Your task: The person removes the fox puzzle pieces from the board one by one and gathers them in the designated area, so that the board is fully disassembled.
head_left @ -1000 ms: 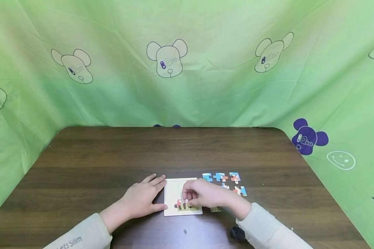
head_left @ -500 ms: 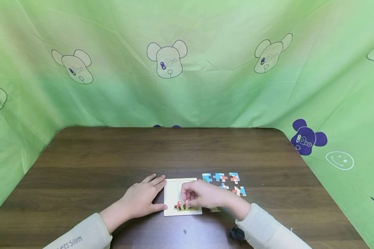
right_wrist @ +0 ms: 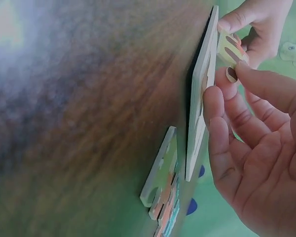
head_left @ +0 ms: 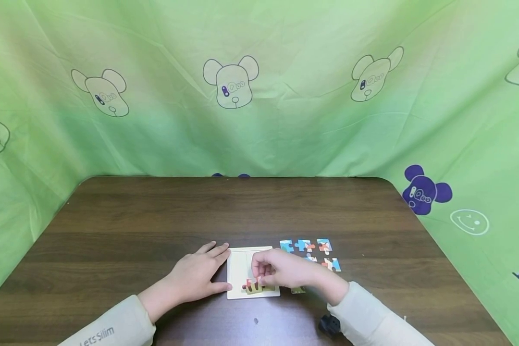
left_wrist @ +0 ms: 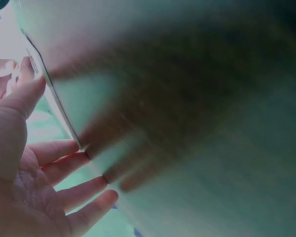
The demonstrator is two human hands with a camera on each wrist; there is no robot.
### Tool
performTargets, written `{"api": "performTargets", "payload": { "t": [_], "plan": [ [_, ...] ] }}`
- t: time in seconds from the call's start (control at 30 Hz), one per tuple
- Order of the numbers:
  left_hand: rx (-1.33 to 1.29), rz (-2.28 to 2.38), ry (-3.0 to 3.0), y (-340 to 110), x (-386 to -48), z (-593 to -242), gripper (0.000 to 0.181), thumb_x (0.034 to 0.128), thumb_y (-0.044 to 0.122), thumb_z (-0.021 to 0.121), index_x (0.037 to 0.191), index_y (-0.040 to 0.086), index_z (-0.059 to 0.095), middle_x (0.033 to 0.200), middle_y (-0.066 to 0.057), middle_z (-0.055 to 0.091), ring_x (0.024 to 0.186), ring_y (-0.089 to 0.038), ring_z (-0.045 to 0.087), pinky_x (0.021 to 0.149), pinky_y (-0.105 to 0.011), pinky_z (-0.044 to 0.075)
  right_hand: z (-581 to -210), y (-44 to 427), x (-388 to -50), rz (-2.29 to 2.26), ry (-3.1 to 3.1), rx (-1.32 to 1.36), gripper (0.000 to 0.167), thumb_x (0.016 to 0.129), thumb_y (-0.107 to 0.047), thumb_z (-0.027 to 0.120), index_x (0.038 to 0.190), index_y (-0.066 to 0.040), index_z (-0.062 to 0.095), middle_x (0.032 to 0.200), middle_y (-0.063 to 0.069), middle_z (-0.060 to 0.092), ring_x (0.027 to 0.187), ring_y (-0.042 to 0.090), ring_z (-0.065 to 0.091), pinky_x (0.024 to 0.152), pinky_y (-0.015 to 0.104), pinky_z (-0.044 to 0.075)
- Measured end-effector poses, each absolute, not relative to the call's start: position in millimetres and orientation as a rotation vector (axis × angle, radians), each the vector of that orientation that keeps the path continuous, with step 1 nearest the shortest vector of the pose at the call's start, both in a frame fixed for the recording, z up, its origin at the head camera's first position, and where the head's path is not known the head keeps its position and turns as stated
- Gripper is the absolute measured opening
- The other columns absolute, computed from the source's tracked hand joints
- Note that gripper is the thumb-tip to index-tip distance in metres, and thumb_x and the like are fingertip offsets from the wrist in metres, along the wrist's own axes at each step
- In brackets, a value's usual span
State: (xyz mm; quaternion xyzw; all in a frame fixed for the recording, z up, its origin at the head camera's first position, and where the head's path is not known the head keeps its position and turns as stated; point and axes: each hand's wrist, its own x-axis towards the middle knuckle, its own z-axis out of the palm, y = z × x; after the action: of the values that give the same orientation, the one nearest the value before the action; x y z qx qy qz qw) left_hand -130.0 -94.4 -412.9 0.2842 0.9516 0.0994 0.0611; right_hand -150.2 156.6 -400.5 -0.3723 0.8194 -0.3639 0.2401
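A pale puzzle board (head_left: 239,266) with a raised rim lies near the table's front edge. My left hand (head_left: 195,275) lies spread at its left side, thumb and fingertips touching the rim. Over the board's right half, my right hand (head_left: 282,269) pinches a puzzle piece (head_left: 253,287), yellow-green with brown stripes and some red. In the right wrist view this piece (right_wrist: 230,51) is tilted above the board (right_wrist: 200,108), between thumb and fingers. Another yellow-green piece in the lower right of the board is partly hidden by the right hand.
Several loose pieces lie right of the board, among them a blue one (head_left: 286,245), a blue-and-orange one (head_left: 324,246) and a greenish one (head_left: 298,290). The right forearm hides part of this group. A small black object (head_left: 329,325) sits by the right sleeve.
The striped piece has shifted and tilted slightly in my right fingers, down at its near edge. Both hands stay in almost the same place; the loose pieces have not moved.
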Motion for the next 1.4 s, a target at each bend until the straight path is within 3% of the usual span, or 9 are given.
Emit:
{"api": "performTargets", "payload": {
  "t": [1.4],
  "plan": [
    [0.89, 0.279, 2.892, -96.1, -130.5, -415.4, 0.076, 0.0848, 0.055, 0.07, 0.142, 0.007, 0.054, 0.151, -0.005, 0.05, 0.139, -0.034, 0.047, 0.089, -0.055, 0.054, -385.8, 212.0, -138.7, -1.17, 2.264, -0.919, 0.007, 0.091, -0.002, 0.066, 0.09, -0.005, 0.059, 0.079, -0.002, 0.059, 0.074, 0.0, 0.053, 0.067, 0.021, 0.05]
  ]
}}
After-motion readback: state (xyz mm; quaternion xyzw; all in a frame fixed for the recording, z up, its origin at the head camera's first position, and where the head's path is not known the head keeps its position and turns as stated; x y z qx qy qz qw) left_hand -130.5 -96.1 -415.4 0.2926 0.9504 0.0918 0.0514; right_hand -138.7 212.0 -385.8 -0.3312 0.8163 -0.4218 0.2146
